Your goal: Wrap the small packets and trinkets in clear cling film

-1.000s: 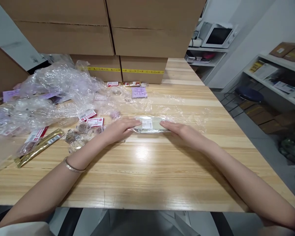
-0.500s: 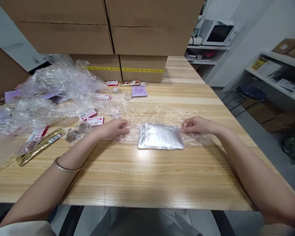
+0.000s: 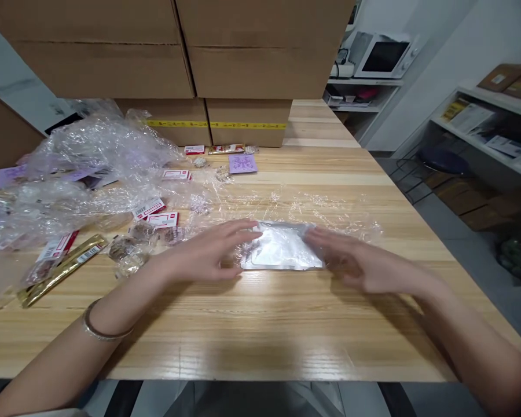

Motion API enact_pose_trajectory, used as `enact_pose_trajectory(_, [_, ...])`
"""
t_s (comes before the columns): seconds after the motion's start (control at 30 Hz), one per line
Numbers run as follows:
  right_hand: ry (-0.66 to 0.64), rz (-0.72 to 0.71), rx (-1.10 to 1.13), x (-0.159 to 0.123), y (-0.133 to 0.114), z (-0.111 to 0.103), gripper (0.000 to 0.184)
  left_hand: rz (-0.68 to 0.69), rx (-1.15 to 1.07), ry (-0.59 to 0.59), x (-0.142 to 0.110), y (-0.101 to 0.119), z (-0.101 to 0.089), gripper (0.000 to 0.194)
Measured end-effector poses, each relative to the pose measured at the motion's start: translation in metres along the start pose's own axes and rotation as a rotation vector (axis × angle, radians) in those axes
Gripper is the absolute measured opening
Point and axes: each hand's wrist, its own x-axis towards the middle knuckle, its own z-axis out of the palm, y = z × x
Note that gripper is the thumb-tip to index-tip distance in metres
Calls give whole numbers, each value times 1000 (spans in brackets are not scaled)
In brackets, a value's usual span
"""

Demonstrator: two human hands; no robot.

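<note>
Flat on the table lies a silver foil pouch (image 3: 282, 249), with what looks like a second one under its left edge. Clear plastic wrap (image 3: 312, 205) spreads behind and around the pouches, and some seems to lie over them. My left hand (image 3: 212, 249) reaches the pouch's left edge, fingers stretched out and thumb apart. At the right edge is my right hand (image 3: 347, 260), smeared by motion, its fingers extended over the pouch's corner and the thumb lower down. Neither hand grips anything visibly.
Crumpled clear wrap (image 3: 104, 145) heaps at the left. Near it lie red-and-white packets (image 3: 162, 220), a gold stick packet (image 3: 63, 271), small wrapped pieces (image 3: 125, 249) and a purple card (image 3: 243, 163). Large cardboard boxes (image 3: 252, 63) stand behind. A microwave (image 3: 382, 56) sits on a shelf beyond.
Both hands have moved inward from the wrap's sides to the pouch's edges. My left hand has let go of the wrap and opened; the right has also left the wrap's side. The view has shifted slightly.
</note>
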Motion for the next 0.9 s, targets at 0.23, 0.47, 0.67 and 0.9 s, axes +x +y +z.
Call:
enact_pose_trajectory(0.23, [157, 6, 7, 9, 1, 33, 58, -50, -18, -36, 8, -17, 30, 51])
enact_pose_trajectory(0.47, [382, 300, 124, 16, -1, 17, 39, -331, -342, 29, 8, -12, -2, 42])
enact_pose_trajectory(0.67, [253, 611, 195, 31, 15, 14, 40, -641, -356, 60, 11, -17, 1, 39])
enact_pose_trajectory(0.9, [360, 668, -209, 14, 47, 5, 34, -634, 243, 211, 7, -26, 9, 28])
